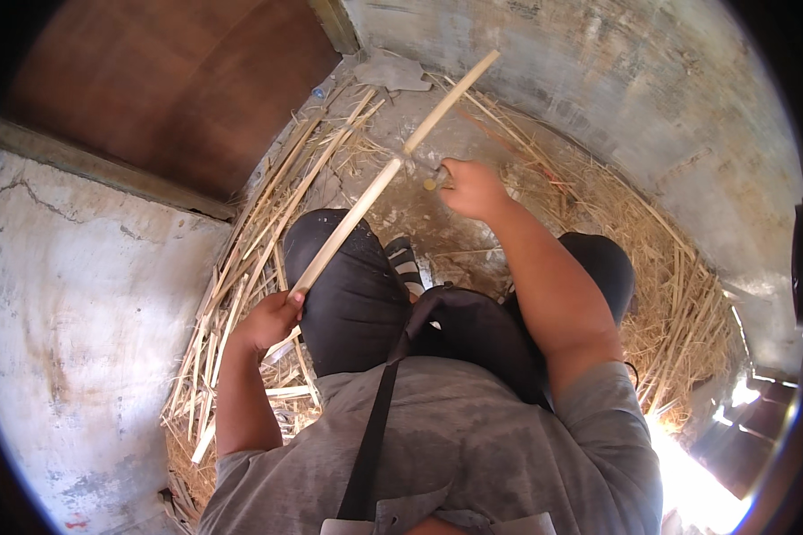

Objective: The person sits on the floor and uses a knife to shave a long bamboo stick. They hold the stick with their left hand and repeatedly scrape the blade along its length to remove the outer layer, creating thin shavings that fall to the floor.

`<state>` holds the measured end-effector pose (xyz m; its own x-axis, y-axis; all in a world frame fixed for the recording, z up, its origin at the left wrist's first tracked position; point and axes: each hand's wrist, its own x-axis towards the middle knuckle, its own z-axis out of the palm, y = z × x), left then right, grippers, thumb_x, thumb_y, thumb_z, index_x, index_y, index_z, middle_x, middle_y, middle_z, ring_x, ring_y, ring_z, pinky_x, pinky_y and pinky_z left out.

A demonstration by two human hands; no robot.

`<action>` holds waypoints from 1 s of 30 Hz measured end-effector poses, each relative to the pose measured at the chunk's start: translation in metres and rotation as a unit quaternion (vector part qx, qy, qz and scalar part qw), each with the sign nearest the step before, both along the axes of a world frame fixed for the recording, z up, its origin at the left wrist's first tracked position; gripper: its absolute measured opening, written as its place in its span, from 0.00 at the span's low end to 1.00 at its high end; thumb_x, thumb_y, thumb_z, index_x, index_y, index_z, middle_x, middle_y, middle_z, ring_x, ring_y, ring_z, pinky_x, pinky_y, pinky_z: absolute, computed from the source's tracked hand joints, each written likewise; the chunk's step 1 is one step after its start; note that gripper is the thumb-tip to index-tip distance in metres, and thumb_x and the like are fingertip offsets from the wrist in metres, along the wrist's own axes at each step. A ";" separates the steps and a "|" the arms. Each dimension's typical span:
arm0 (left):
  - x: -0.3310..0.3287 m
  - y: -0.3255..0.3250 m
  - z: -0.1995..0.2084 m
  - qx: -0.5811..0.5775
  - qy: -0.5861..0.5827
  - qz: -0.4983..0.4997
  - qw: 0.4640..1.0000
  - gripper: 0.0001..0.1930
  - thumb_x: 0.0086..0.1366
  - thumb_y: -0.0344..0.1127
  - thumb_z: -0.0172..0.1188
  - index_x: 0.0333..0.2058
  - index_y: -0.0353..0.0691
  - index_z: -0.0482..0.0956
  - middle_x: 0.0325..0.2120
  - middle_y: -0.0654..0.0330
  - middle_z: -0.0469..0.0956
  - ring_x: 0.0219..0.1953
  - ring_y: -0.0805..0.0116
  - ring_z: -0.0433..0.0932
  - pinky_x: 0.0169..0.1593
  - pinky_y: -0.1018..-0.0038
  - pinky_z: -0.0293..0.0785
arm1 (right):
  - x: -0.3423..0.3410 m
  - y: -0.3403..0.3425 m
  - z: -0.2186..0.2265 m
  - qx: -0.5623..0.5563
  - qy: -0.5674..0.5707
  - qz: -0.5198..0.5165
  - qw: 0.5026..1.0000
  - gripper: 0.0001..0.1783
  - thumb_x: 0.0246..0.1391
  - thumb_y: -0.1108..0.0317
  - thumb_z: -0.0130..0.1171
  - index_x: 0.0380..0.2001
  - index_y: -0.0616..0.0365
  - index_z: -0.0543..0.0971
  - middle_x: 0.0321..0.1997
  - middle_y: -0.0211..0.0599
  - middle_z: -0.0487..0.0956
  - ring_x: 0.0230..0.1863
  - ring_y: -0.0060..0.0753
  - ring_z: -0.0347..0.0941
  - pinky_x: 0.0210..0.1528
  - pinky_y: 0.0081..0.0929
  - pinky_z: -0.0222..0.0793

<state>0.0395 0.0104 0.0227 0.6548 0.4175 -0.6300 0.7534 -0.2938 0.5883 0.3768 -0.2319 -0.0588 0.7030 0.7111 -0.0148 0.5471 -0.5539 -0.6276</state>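
Observation:
A long pale strip of split bamboo or wood (352, 218) slants from lower left to upper right over my left knee. My left hand (273, 320) is closed on its near end, thumb on top. At the strip's middle a thin metal blade (422, 164), which looks like a knife's, meets it crosswise. The fist of my right hand (473, 189) is closed around that tool; its handle is mostly hidden by the fingers. A small yellowish round thing (430, 185) shows beside the fist, and I cannot tell what it is. The strip's far part (455, 98) extends beyond the blade.
Long pale strips (272, 223) lie piled along the left wall (71, 312). Straw-like shavings (660, 294) heap up on the right. A brown panel (178, 80) stands at the upper left, and a stained wall (598, 80) curves round the back. A dark strap (379, 437) crosses my shirt.

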 end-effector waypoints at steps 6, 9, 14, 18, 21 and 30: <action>-0.009 -0.025 -0.009 0.285 -0.061 -0.105 0.951 0.21 0.76 0.49 0.51 0.33 0.34 0.77 0.24 0.38 0.78 0.32 0.32 0.78 0.36 0.50 0.72 | -0.008 0.000 0.050 -0.077 -0.062 0.172 0.980 0.20 0.46 0.63 0.63 0.44 0.58 0.81 0.40 0.54 0.83 0.45 0.60 0.79 0.48 0.50 0.75; -0.008 -0.030 -0.014 0.290 -0.098 -0.095 0.947 0.21 0.75 0.48 0.52 0.33 0.34 0.77 0.24 0.38 0.78 0.31 0.32 0.78 0.36 0.50 0.72 | 0.007 -0.007 0.018 -0.004 -0.004 0.097 0.995 0.21 0.46 0.63 0.63 0.44 0.59 0.81 0.40 0.55 0.82 0.45 0.61 0.78 0.49 0.50 0.75; -0.003 -0.034 -0.010 0.321 -0.081 -0.104 0.938 0.19 0.75 0.45 0.53 0.33 0.34 0.77 0.24 0.37 0.78 0.32 0.32 0.79 0.36 0.47 0.72 | 0.007 -0.009 0.010 -0.014 -0.017 0.055 0.998 0.21 0.45 0.64 0.63 0.44 0.59 0.81 0.41 0.55 0.82 0.46 0.62 0.78 0.49 0.49 0.75; -0.006 -0.037 -0.009 0.329 -0.080 -0.106 0.935 0.17 0.74 0.43 0.54 0.32 0.34 0.77 0.23 0.37 0.78 0.31 0.32 0.79 0.36 0.46 0.73 | -0.028 0.007 0.049 -0.106 -0.033 0.178 0.978 0.22 0.44 0.64 0.63 0.44 0.59 0.82 0.42 0.54 0.83 0.48 0.60 0.78 0.50 0.48 0.75; -0.008 -0.039 -0.009 0.349 -0.098 -0.105 0.926 0.17 0.74 0.43 0.54 0.32 0.34 0.76 0.23 0.37 0.78 0.30 0.32 0.79 0.36 0.46 0.73 | -0.041 0.013 0.062 -0.106 -0.021 0.210 0.972 0.23 0.42 0.64 0.63 0.45 0.59 0.82 0.44 0.55 0.82 0.49 0.59 0.78 0.51 0.47 0.75; -0.004 -0.029 -0.006 0.315 -0.074 -0.121 0.938 0.20 0.75 0.47 0.53 0.32 0.34 0.77 0.23 0.38 0.78 0.31 0.34 0.79 0.36 0.48 0.73 | -0.001 -0.008 0.013 -0.020 -0.018 0.081 0.996 0.20 0.44 0.66 0.62 0.44 0.59 0.82 0.43 0.54 0.83 0.48 0.59 0.79 0.50 0.46 0.76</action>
<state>0.0354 -0.0187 0.0163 0.8398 0.5035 -0.2032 0.5428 -0.7707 0.3337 0.3762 -0.2394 -0.0454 0.5790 0.8151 -0.0217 0.6538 -0.4800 -0.5849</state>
